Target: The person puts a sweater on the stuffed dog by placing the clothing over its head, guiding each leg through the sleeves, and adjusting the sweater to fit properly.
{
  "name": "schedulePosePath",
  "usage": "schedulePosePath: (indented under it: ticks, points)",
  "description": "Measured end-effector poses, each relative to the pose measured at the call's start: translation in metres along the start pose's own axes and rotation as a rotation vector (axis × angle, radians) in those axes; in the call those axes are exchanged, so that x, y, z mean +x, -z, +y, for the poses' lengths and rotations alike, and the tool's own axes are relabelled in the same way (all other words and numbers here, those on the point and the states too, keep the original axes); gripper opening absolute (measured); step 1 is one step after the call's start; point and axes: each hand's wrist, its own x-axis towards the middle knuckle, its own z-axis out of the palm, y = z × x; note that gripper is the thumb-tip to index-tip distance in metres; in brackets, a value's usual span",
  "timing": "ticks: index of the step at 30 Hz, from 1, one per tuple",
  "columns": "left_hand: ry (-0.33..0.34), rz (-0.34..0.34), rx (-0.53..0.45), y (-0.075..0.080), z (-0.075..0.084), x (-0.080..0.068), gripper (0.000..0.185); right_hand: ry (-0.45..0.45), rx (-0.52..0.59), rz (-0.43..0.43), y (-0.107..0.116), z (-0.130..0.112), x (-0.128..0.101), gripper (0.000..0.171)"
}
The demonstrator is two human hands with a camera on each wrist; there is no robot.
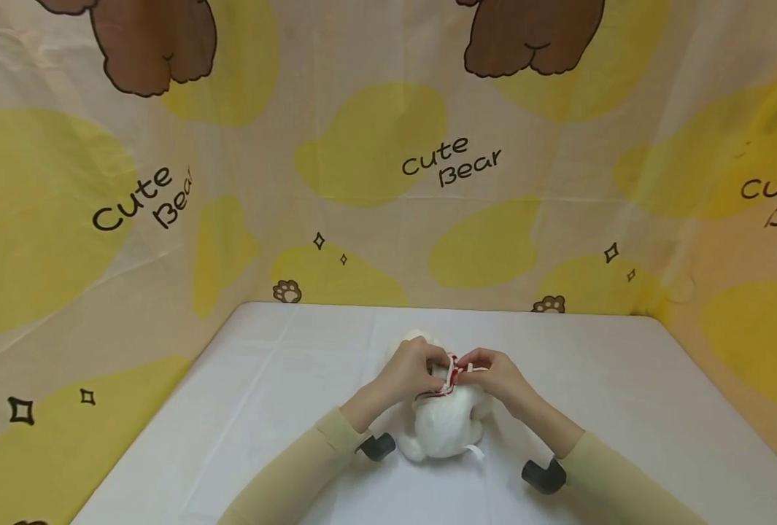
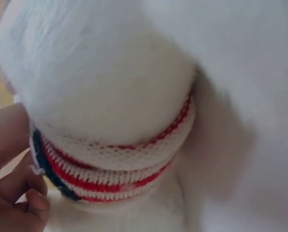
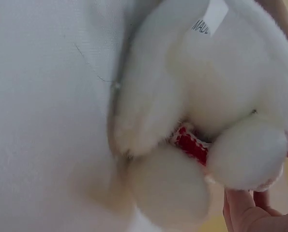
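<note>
A white plush toy point(image 1: 443, 426) lies on the white table under both hands. A knitted scarf point(image 2: 114, 181) with red, white and navy stripes wraps snugly round it. In the head view my left hand point(image 1: 411, 370) pinches the scarf from the left. From the other side my right hand point(image 1: 496, 375) pinches it too, close to the left fingertips. The right wrist view shows a red bit of the scarf point(image 3: 192, 145) between the toy's rounded limbs. Fingers partly hide the scarf's ends.
The white tabletop point(image 1: 283, 364) spreads around the toy. Behind and at both sides hangs a beige cloth point(image 1: 362, 240) with yellow patches and bear prints. Black wrist mounts point(image 1: 544, 476) sit below the sleeves. A white label point(image 3: 216, 17) sticks out of the toy.
</note>
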Motion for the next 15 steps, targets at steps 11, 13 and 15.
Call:
schedulePosePath:
  ticks: [11, 13, 15]
  points:
    - [-0.081, 0.016, 0.08, -0.004, 0.001, 0.001, 0.018, 0.33, -0.451, -0.057, 0.009, -0.009, 0.0, 0.014]
    - [-0.074, 0.027, 0.083, -0.005, 0.0, 0.0, 0.018, 0.366, -0.474, -0.069, 0.011, -0.013, -0.001, 0.015]
    - [-0.065, 0.035, 0.071, -0.006, -0.001, -0.001, 0.018, 0.387, -0.478, -0.08, 0.012, -0.017, -0.003, 0.014]
